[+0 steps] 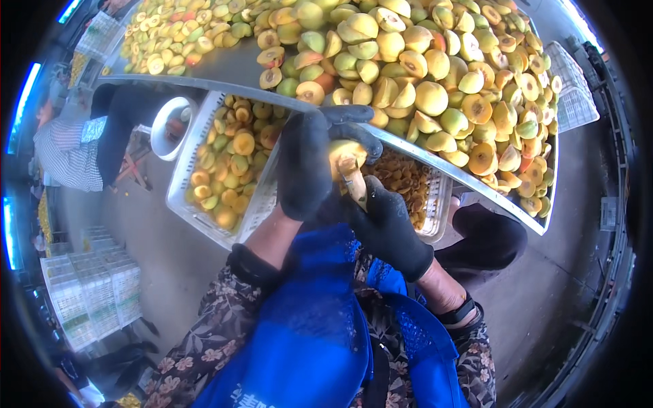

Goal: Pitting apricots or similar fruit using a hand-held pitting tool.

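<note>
My left hand (308, 163), in a black glove, holds a yellow peach half (343, 151) near the table's front edge. In my right hand (393, 227), also gloved in black, is a small pitting tool (357, 188) with a pale handle. Its metal end meets the cut side of the fruit; how deep it goes is hidden. Below my left hand stands a white plastic crate (179, 186) holding peach halves. Brown pits or scraps (403, 176) fill another white crate (440, 217), partly covered by my right hand and the table.
A metal-rimmed table (224, 64) bears a large heap of peach halves (408, 66). At left, a white bucket (159, 127) stands near a seated person (76, 148). Stacked white crates (92, 290) are at lower left, more crates (574, 86) at far right.
</note>
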A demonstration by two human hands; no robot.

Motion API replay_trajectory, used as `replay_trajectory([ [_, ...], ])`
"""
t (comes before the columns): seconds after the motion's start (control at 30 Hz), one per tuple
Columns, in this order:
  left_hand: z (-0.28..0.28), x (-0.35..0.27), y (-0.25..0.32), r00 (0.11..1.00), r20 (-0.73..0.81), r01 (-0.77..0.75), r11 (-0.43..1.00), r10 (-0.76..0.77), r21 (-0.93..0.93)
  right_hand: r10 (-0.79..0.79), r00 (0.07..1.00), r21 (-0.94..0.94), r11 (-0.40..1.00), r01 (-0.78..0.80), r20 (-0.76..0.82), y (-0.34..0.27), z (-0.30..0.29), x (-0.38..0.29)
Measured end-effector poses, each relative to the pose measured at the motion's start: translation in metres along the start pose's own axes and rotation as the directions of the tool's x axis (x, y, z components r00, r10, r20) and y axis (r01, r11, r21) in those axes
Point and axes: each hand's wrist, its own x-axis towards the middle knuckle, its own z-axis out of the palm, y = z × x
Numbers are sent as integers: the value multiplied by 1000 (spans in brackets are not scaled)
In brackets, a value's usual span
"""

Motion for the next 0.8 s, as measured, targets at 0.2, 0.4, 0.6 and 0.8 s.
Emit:
replay_trajectory([
  [0.2, -11, 20, 9, 831, 352, -550, 734, 431, 399, 195, 944, 341, 897, -281, 266, -3, -12, -1],
  [0.4, -4, 34, 10, 833, 537, 218, 971, -136, -93, 121, 984, 166, 976, -143, 133, 4, -16, -7],
  [0.6, -2, 23, 13, 964, 254, 112, 984, -74, -139, 203, 962, 341, 905, -255, 182, -1, -22, -6],
  [0.8, 6, 34, 7, 842, 540, -45, 995, -9, 86, -214, 977, -100, 972, 212, -8, 20, -20, 1],
])
